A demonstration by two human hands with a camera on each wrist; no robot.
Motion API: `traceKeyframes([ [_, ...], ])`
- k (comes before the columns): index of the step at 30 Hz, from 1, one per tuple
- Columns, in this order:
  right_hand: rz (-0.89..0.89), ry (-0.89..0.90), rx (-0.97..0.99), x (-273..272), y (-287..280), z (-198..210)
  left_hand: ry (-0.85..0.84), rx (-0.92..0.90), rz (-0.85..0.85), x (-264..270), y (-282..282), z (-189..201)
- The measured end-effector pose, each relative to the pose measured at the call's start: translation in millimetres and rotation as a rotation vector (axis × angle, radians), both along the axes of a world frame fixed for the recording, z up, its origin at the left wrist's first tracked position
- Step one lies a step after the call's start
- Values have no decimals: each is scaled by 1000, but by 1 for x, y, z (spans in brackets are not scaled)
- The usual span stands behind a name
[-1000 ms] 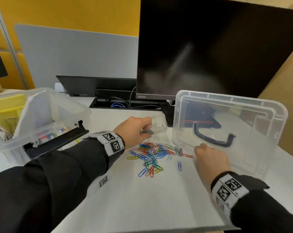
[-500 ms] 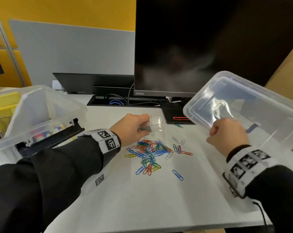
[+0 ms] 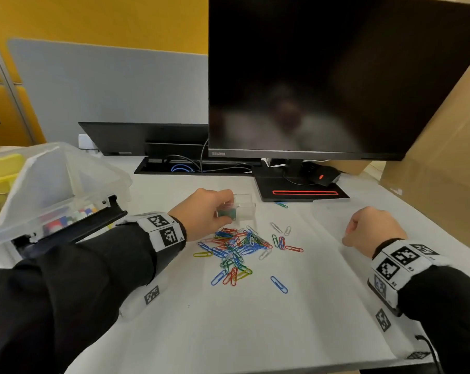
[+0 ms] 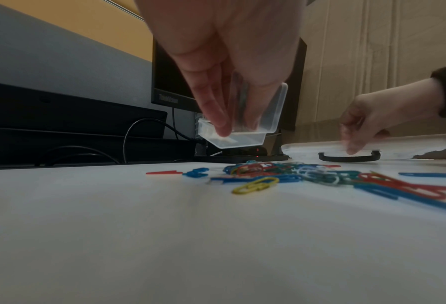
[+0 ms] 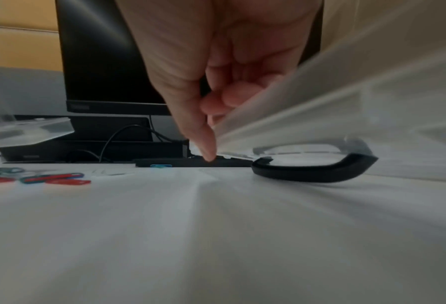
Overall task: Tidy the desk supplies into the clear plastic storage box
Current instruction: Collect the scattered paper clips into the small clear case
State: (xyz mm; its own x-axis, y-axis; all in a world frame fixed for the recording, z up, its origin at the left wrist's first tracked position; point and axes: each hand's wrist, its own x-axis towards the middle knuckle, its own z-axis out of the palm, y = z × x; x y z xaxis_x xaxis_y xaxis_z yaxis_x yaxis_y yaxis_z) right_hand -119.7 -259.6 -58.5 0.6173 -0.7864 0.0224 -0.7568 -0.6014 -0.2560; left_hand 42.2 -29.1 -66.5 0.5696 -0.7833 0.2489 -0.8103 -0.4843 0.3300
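Paperclips [image 3: 237, 245] beside monitor base [image 3: 301, 191]

The head camera looks down on the table [image 3: 228, 333], while both wrist cameras look along it from very low, sharing the paper clips [image 3: 239, 249].

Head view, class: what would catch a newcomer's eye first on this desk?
The bright heap of coloured paper clips spread on the white desk, between the two hands. Just behind it, the left hand holds a small clear case. A large dark monitor stands behind them.
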Motion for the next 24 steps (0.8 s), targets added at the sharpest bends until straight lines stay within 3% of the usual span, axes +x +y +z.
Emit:
traceKeyframes([
  [4,102,9,-61,5,17,2,2,6,4,1,-1,-1],
  [7,297,-16,-3,14,37,-3,10,6,12,1,-1,-1],
  [9,398,57,41,22,51,-12,3,4,14,2,-1,-2],
  [13,378,225,118,36,72,-23,-8,-13,4,1,0,-1],
  [19,567,-10,263,54,85,-18,-35,-9,12,5,0,-1],
  [21,537,-38,206,56,80,-19,-48,-20,33,10,0,0],
  [24,371,68,126,57,64,-20,-60,-36,64,18,0,1],
])
